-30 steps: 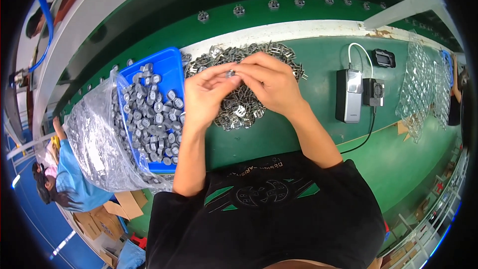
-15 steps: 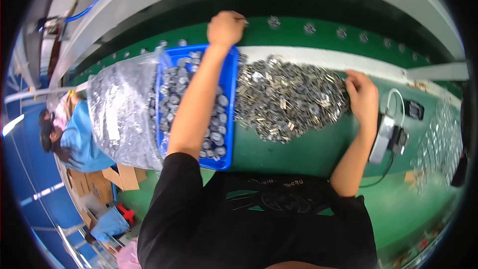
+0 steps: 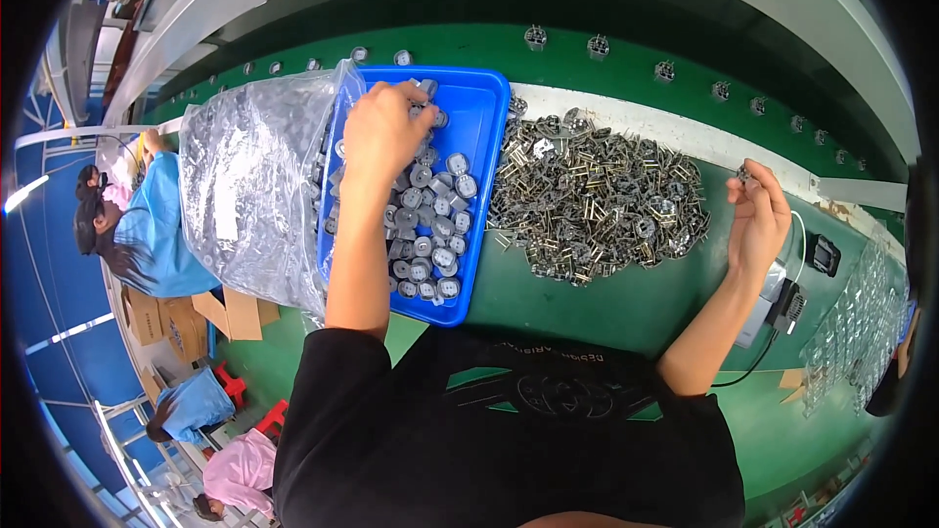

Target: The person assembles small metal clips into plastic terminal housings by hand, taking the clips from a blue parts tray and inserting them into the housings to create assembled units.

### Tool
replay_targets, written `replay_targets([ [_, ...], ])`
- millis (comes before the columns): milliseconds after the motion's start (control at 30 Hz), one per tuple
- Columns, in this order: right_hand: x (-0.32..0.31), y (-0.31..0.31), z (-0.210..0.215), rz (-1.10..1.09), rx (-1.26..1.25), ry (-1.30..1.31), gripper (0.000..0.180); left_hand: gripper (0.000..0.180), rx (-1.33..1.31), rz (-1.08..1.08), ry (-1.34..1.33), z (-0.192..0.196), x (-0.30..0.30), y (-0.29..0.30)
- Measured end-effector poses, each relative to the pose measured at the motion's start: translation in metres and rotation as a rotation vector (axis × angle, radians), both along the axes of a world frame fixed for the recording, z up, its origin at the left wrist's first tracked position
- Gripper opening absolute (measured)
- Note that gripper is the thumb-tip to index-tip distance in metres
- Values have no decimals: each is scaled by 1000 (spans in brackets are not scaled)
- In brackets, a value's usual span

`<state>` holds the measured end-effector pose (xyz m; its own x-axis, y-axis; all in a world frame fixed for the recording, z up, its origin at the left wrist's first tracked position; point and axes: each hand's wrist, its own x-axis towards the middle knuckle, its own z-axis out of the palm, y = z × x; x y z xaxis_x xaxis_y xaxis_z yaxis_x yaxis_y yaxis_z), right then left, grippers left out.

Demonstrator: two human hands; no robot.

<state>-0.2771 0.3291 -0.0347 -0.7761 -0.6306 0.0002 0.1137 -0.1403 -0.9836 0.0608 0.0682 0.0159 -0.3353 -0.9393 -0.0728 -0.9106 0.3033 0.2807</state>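
My left hand (image 3: 384, 132) is over the blue tray (image 3: 486, 176), its fingers curled at small grey plastic housings (image 3: 427, 88) near the tray's far end. It seems to pinch one, though the fingers partly cover it. More grey housings (image 3: 421, 198) fill the tray's left and near parts. To the right, my right hand (image 3: 760, 220) is raised off the bench, fingertips closed on a small dark plug insert (image 3: 743, 173). Between the hands lies a broad heap of plug inserts (image 3: 597, 200) with metal pins.
Along the far side a green belt (image 3: 460, 47) carries spaced inserts (image 3: 598, 46) and grey housings (image 3: 402, 57). A clear plastic bag (image 3: 254, 196) overlaps the tray's left side. A grey box with cables (image 3: 758, 318) and bubble wrap (image 3: 846, 332) lie right. Other people (image 3: 166, 235) sit left.
My left hand has come back from the belt to the housings in the tray. My right hand has left the heap's right edge, moved right and turned up, with an insert at its fingertips.
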Motion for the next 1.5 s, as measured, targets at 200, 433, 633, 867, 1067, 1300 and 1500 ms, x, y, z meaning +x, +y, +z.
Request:
replay_targets([
  [200, 7, -2, 0, 122, -89, -135, 23, 37, -215, -202, -25, -26, 14, 12],
  [433, 29, -13, 8, 299, -107, 50, 13, 35, -285, -265, 92, -29, 10, 14],
  [633, 48, -24, 13, 387, -59, 41, 14, 32, -299, -371, 110, -32, 7, 18],
  [867, 71, -32, 18, 530, -142, -57, 19, 35, -374, -430, 538, -20, -12, 29],
  [1067, 106, -38, 22, 596, -234, -28, 15, 33, 224, -389, 772, 14, -44, 81],
  [1300, 120, -41, 38, 337, -88, 739, 19, 38, 677, -328, 892, 5, -59, 110],
  [1500, 124, -39, 38, 233, -10, 870, 15, 37, 502, -404, 709, 15, -66, 116],
])
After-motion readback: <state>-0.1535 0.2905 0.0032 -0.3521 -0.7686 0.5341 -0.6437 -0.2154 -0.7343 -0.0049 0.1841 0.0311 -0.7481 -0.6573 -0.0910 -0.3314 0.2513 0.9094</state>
